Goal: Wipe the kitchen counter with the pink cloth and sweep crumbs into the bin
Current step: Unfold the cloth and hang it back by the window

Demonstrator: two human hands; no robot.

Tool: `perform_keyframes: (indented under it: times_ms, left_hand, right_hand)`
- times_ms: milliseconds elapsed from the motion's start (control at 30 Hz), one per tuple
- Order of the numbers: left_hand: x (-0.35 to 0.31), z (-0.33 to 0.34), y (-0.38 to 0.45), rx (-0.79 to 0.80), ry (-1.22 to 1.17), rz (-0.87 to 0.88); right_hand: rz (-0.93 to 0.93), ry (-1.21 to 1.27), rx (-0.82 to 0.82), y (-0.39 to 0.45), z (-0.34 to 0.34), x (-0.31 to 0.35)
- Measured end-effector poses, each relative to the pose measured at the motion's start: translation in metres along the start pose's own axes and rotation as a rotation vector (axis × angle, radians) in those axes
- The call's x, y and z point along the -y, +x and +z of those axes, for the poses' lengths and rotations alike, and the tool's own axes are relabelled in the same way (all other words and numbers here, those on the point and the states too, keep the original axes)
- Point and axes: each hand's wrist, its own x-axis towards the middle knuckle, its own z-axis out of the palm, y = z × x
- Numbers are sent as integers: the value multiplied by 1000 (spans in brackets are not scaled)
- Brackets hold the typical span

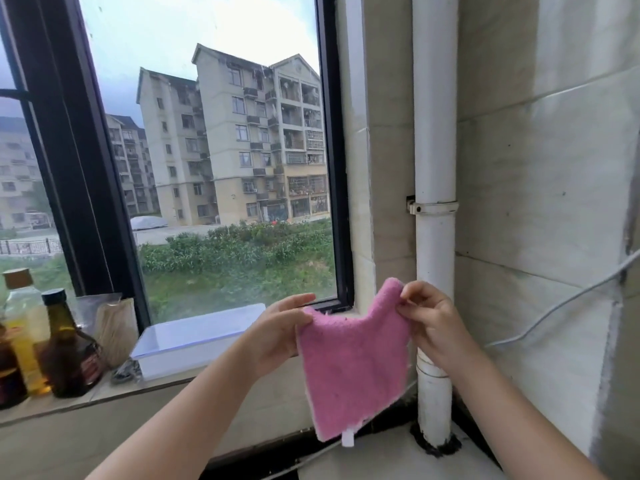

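Observation:
The pink cloth (353, 362) hangs spread out in the air in front of the window corner, with a small white tag at its lower edge. My left hand (282, 329) pinches its upper left corner. My right hand (431, 322) pinches its upper right corner, raised a little higher. The counter (391, 459) shows only as a pale strip at the bottom, below the cloth. No bin is in view.
A white pipe (434, 202) runs down the wall corner into the counter just right of the cloth. On the windowsill (86, 398) stand oil and sauce bottles (65, 344) at the left and a white lidded box (194, 339). A grey cable (568, 299) crosses the tiled wall.

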Motion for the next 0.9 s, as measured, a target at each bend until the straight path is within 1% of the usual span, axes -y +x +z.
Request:
perform_keyframes:
  times_ms: [67, 133, 200, 267, 333, 367, 433, 467, 500, 533, 600, 700, 800, 833, 900]
  left_hand:
    - [3, -2, 2, -5, 13, -33]
    - [7, -2, 2, -10, 7, -59]
    - [8, 2, 2, -25, -24, -72]
    - [7, 8, 3, -61, -4, -39]
    - [6, 11, 5, -90, 29, 29]
    - [7, 11, 6, -75, -2, 73]
    - [8, 8, 7, -3, -140, 151]
    - [8, 6, 6, 46, -191, 170]
    - [8, 5, 6, 98, -211, 173]
    - [5, 5, 5, 147, -176, 168]
    - [1, 4, 3, 196, -44, 150]
    - [-5, 0, 0, 228, 76, 137]
    - [-12, -2, -6, 340, 216, 145]
    - [-15, -1, -7, 372, 277, 134]
    - [-16, 2, -8, 385, 414, 121]
  right_hand:
    - [-5, -26, -19, 4, 0, 7]
    - [-5, -38, -4, 5, 0, 11]
    - [37, -66, 29, 7, 0, 15]
    - [88, -82, 30, 8, 2, 18]
    - [89, -84, -48, 11, 0, 15]
    - [71, -75, -84, 12, -1, 13]
    - [22, -15, -114, 14, -7, 10]
    - [4, 40, -102, 13, -9, 11]
    - [0, 100, -56, 12, -12, 12]
    - [9, 143, 5, 13, -13, 14]
    - [63, 133, 94, 12, -16, 16]
    - [130, 47, 173, 11, -21, 19]
    - [223, -75, 298, 10, -18, 20]
    - [262, -121, 319, 11, -17, 19]
    - [350, -198, 331, 12, -11, 15]
